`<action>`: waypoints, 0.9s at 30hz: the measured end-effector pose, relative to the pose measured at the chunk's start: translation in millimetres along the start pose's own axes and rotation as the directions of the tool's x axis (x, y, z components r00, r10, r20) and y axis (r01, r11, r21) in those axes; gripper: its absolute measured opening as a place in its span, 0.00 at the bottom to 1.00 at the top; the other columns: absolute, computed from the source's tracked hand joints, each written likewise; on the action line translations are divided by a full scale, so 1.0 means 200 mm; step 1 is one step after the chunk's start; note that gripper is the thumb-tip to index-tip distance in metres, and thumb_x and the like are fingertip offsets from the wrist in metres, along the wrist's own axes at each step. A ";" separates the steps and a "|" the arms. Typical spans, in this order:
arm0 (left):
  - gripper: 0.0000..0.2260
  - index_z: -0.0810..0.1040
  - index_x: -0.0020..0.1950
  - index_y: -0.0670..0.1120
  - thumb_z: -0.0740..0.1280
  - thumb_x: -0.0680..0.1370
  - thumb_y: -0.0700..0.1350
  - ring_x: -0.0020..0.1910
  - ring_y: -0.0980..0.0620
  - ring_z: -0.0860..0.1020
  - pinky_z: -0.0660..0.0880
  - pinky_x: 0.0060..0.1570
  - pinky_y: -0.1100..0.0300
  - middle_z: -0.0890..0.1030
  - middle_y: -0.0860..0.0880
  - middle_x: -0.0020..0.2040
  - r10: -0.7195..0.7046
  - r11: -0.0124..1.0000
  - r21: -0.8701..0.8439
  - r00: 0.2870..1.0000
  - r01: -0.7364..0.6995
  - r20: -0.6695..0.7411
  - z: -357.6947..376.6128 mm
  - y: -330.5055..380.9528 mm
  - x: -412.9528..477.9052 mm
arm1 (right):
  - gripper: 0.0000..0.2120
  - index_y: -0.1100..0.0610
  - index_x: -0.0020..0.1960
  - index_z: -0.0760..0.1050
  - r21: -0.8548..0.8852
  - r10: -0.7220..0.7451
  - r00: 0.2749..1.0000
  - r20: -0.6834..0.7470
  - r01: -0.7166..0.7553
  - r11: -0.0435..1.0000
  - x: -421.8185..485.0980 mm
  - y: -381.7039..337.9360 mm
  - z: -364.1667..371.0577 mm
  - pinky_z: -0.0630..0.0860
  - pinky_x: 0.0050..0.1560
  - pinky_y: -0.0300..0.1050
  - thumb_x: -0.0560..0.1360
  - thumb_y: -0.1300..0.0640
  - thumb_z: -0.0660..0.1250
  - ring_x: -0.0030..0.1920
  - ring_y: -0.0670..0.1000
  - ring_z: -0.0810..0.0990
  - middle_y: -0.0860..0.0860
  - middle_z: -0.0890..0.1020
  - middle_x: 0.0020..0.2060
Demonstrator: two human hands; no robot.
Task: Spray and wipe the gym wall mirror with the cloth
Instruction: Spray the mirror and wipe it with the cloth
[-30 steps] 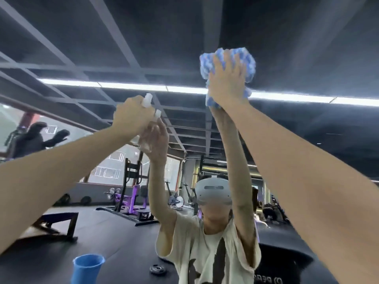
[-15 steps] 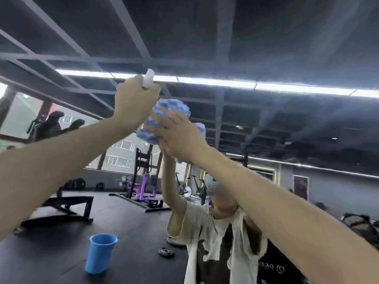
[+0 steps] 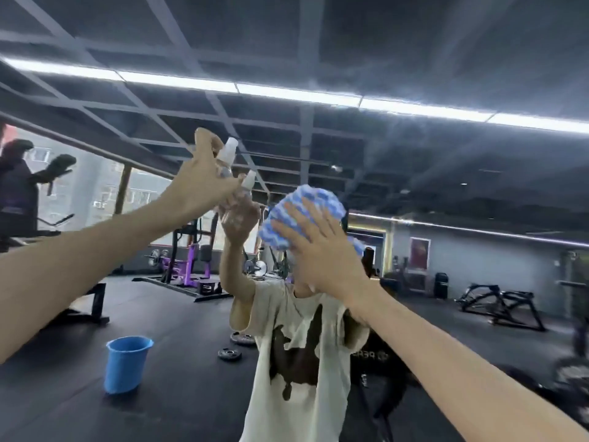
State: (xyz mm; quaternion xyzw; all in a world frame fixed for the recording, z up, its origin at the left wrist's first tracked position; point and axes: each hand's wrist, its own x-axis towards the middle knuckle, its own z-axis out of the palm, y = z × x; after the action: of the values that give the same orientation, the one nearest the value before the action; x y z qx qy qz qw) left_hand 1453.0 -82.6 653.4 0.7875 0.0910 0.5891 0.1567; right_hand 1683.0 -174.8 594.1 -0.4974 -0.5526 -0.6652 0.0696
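dim gym, bright ceiling strip (image 3: 287,90), soft blur

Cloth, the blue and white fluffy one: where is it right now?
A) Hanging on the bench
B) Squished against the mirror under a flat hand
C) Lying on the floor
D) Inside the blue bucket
B: the right hand lies over the cloth with straight fingers, pressing it onto the mirror, while the left hand grips the spray bottle beside it.
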 end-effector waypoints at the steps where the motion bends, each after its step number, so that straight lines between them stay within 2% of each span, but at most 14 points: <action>1: 0.19 0.59 0.61 0.44 0.66 0.76 0.36 0.36 0.55 0.73 0.69 0.31 0.69 0.73 0.51 0.42 0.014 1.000 0.005 1.000 -0.013 -0.004 0.03 0.01 -0.03 | 0.26 0.51 0.75 0.61 -0.023 -0.136 0.989 0.056 0.137 0.990 -0.05 0.07 -0.02 0.54 0.74 0.59 0.78 0.56 0.58 0.75 0.61 0.59 0.56 0.66 0.74; 2: 0.19 0.61 0.62 0.44 0.66 0.76 0.36 0.35 0.56 0.73 0.67 0.29 0.71 0.73 0.52 0.42 0.031 0.999 0.009 0.999 -0.031 -0.013 0.05 0.02 -0.06 | 0.26 0.51 0.76 0.61 -0.074 -0.165 0.984 0.059 0.169 0.983 -0.07 0.20 -0.05 0.55 0.74 0.59 0.78 0.57 0.58 0.75 0.61 0.59 0.56 0.66 0.75; 4: 0.18 0.63 0.62 0.45 0.67 0.76 0.37 0.34 0.59 0.71 0.65 0.28 0.71 0.74 0.52 0.42 0.072 0.997 0.040 0.997 -0.072 -0.013 0.08 0.00 -0.11 | 0.27 0.53 0.77 0.59 -0.167 0.148 0.988 0.047 -0.138 0.976 -0.08 0.50 -0.15 0.52 0.75 0.60 0.79 0.60 0.59 0.77 0.62 0.55 0.58 0.63 0.76; 6: 0.19 0.65 0.63 0.47 0.68 0.76 0.39 0.32 0.61 0.71 0.63 0.29 0.71 0.74 0.54 0.43 0.086 0.993 0.080 0.996 -0.087 0.016 0.10 -0.02 -0.14 | 0.24 0.56 0.78 0.59 -0.059 0.661 0.748 -0.055 -0.664 0.746 -0.12 0.68 -0.28 0.49 0.76 0.60 0.82 0.58 0.55 0.77 0.63 0.52 0.60 0.59 0.77; 8: 0.20 0.66 0.63 0.48 0.69 0.75 0.40 0.32 0.59 0.74 0.65 0.29 0.69 0.76 0.53 0.44 0.072 0.993 0.091 0.996 -0.077 0.060 0.13 -0.03 -0.15 | 0.24 0.56 0.78 0.58 0.023 0.816 0.554 -0.164 -0.825 0.564 -0.16 0.55 -0.29 0.47 0.76 0.59 0.82 0.55 0.49 0.78 0.63 0.50 0.59 0.57 0.77; 12: 0.21 0.66 0.61 0.51 0.71 0.72 0.46 0.39 0.53 0.77 0.73 0.40 0.59 0.79 0.50 0.47 0.042 0.999 0.030 0.996 -0.045 0.080 0.20 0.02 -0.17 | 0.28 0.52 0.78 0.57 -0.062 0.212 0.977 0.003 -0.212 0.975 -0.40 0.01 -0.10 0.50 0.76 0.58 0.78 0.57 0.56 0.78 0.59 0.51 0.55 0.57 0.78; 14: 0.21 0.66 0.60 0.52 0.72 0.72 0.48 0.40 0.55 0.77 0.73 0.42 0.57 0.79 0.51 0.47 0.058 0.998 0.004 0.995 -0.058 0.077 0.22 0.06 -0.17 | 0.29 0.52 0.77 0.58 -0.101 -0.028 0.997 0.078 0.036 0.994 -0.47 0.13 -0.14 0.52 0.76 0.59 0.76 0.59 0.58 0.78 0.58 0.53 0.54 0.58 0.77; 16: 0.19 0.67 0.62 0.49 0.71 0.75 0.46 0.38 0.58 0.75 0.71 0.38 0.62 0.77 0.51 0.46 0.097 0.995 0.016 0.992 -0.098 0.076 0.22 0.10 -0.16 | 0.31 0.55 0.77 0.57 -0.154 0.210 0.978 0.003 -0.207 0.966 -0.49 0.38 -0.19 0.58 0.72 0.64 0.75 0.61 0.59 0.76 0.61 0.55 0.57 0.61 0.76; 18: 0.18 0.67 0.63 0.47 0.69 0.76 0.45 0.37 0.58 0.75 0.70 0.36 0.65 0.76 0.51 0.45 0.127 0.991 0.038 0.989 -0.130 0.069 0.21 0.14 -0.15 | 0.26 0.57 0.77 0.58 -0.050 0.701 0.691 -0.178 -0.717 0.695 -0.46 0.54 -0.28 0.58 0.71 0.65 0.79 0.57 0.53 0.75 0.64 0.56 0.60 0.62 0.75; 19: 0.17 0.68 0.63 0.47 0.69 0.77 0.45 0.38 0.55 0.76 0.70 0.38 0.63 0.77 0.50 0.47 0.141 0.989 0.045 0.988 -0.143 0.062 0.21 0.16 -0.13 | 0.26 0.58 0.77 0.59 0.027 0.831 0.515 -0.211 -0.847 0.532 -0.43 0.51 -0.28 0.57 0.72 0.63 0.79 0.55 0.50 0.76 0.63 0.57 0.61 0.61 0.75; 20: 0.17 0.69 0.63 0.46 0.68 0.77 0.45 0.41 0.52 0.76 0.70 0.40 0.60 0.77 0.48 0.50 0.145 0.988 0.046 0.988 -0.148 0.053 0.21 0.18 -0.11 | 0.26 0.58 0.76 0.60 0.064 0.862 0.467 -0.196 -0.871 0.487 -0.39 0.43 -0.25 0.57 0.73 0.61 0.79 0.55 0.49 0.75 0.62 0.58 0.62 0.62 0.75; 23: 0.17 0.70 0.63 0.44 0.68 0.76 0.43 0.46 0.48 0.75 0.68 0.46 0.58 0.77 0.45 0.52 0.113 0.993 0.011 0.993 -0.114 0.045 0.24 0.23 -0.05 | 0.29 0.56 0.77 0.57 0.008 0.334 0.942 0.022 -0.334 0.942 -0.35 0.12 -0.14 0.59 0.71 0.58 0.76 0.60 0.53 0.72 0.58 0.60 0.61 0.65 0.72; 25: 0.16 0.70 0.63 0.44 0.67 0.77 0.44 0.42 0.51 0.75 0.69 0.44 0.58 0.76 0.49 0.46 0.125 0.992 0.011 0.991 -0.126 0.049 0.25 0.26 -0.02 | 0.28 0.55 0.77 0.58 -0.093 0.012 0.998 0.055 -0.007 0.996 -0.32 0.32 -0.16 0.56 0.74 0.60 0.77 0.59 0.54 0.75 0.60 0.58 0.57 0.63 0.75; 27: 0.16 0.70 0.62 0.46 0.68 0.77 0.45 0.39 0.56 0.75 0.72 0.41 0.57 0.75 0.53 0.42 0.152 0.988 0.025 0.988 -0.153 0.038 0.25 0.25 -0.01 | 0.27 0.58 0.75 0.61 -0.062 0.439 0.895 -0.080 -0.444 0.894 -0.26 0.63 -0.22 0.57 0.73 0.64 0.76 0.59 0.52 0.75 0.64 0.58 0.61 0.63 0.74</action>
State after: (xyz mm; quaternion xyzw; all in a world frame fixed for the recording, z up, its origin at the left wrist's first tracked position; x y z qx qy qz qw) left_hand 1498.4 -137.1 656.9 0.8047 0.0359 0.5838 0.1018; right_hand 1764.1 -282.2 644.3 -0.5906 -0.3962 -0.6687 0.2169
